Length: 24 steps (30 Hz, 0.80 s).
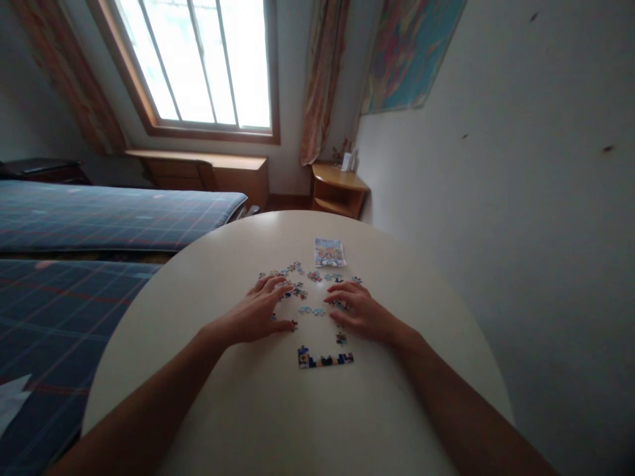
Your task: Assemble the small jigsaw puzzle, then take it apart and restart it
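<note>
My left hand (260,309) rests over loose jigsaw puzzle pieces (297,289), fingers spread, its thumb beside a small dark piece (294,325). Across from it, my right hand (354,307) has its fingers apart above more pieces, some partly hidden beneath it. Between the hands lie joined light-blue pieces (311,311). A single piece (341,338) sits just below my right hand. Nearer to me is a joined strip of dark blue puzzle pieces (325,359), raised at its left end. Behind the loose pieces lies a small picture sheet (329,252).
Everything lies on a round cream table (238,410). A bed with a blue plaid cover (114,218) stands to the left, and a white wall (520,198) runs along the right. A wooden corner shelf (337,177) is behind the table.
</note>
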Available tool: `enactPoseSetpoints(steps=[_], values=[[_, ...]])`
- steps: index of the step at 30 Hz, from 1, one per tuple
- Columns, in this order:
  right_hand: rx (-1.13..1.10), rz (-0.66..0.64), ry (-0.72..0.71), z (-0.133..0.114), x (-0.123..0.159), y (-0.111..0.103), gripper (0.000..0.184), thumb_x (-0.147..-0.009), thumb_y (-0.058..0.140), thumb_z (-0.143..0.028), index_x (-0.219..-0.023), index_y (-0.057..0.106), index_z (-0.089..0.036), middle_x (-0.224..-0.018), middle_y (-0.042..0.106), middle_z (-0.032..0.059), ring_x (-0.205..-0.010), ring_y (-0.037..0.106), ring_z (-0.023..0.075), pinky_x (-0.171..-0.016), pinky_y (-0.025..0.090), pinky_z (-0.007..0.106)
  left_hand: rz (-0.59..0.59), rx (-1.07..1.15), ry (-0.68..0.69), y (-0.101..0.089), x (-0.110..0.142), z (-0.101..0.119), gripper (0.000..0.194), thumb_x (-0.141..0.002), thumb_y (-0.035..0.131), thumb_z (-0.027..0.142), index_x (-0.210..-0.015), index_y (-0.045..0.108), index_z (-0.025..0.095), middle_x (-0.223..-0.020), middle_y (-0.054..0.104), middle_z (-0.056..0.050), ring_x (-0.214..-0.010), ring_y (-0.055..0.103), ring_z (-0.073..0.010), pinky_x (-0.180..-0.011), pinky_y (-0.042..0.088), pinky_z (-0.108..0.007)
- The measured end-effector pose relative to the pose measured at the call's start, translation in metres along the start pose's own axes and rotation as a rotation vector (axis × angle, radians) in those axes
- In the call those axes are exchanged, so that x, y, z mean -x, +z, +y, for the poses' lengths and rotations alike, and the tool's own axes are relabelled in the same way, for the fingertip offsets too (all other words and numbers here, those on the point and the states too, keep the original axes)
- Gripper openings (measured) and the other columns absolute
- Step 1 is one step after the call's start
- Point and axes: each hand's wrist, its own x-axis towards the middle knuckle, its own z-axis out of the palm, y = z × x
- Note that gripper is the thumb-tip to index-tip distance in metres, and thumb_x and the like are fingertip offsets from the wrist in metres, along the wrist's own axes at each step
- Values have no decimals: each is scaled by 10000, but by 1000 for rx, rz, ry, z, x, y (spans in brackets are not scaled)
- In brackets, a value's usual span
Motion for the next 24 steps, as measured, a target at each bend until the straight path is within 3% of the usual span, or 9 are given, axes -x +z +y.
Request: enactPoseSetpoints(steps=[3,8,16,24], values=[[0,2,7,1,-1,0,247,-875,637,-329,-1104,685,-252,-1273,612,87,-1244,504,247,-1086,330,471,-9,0,-15,-5,0,-8,697,-816,638,580,-1388,461,226,-1502,391,-112,-1405,296,-315,-1136,298,-447],[22,49,54,8,-2,2,255,-910,589,-335,-1122,685,-232,-1252,630,105,-1213,530,255,-1058,360,480,117,-62,-153,-6,-5,-26,465,-909,522,459,-1309,543,224,-1352,555,-97,-1267,470,-290,-1074,379,-447],[30,74,98,19,-2,5,287,-942,509,-307,-1160,672,-220,-1261,631,109,-1202,539,253,-1057,377,475,212,-138,-209,8,-12,-50,544,-931,459,482,-1362,510,155,-1450,479,-123,-1344,402,-300,-1124,335,-454],[24,104,132,15,-3,5,317,-948,482,-296,-1208,634,-199,-1284,611,120,-1224,523,254,-1082,364,476,172,-170,-139,12,-19,-45,460,-974,388,492,-1366,536,304,-1505,428,-46,-1408,329,-299,-1140,291,-495]])
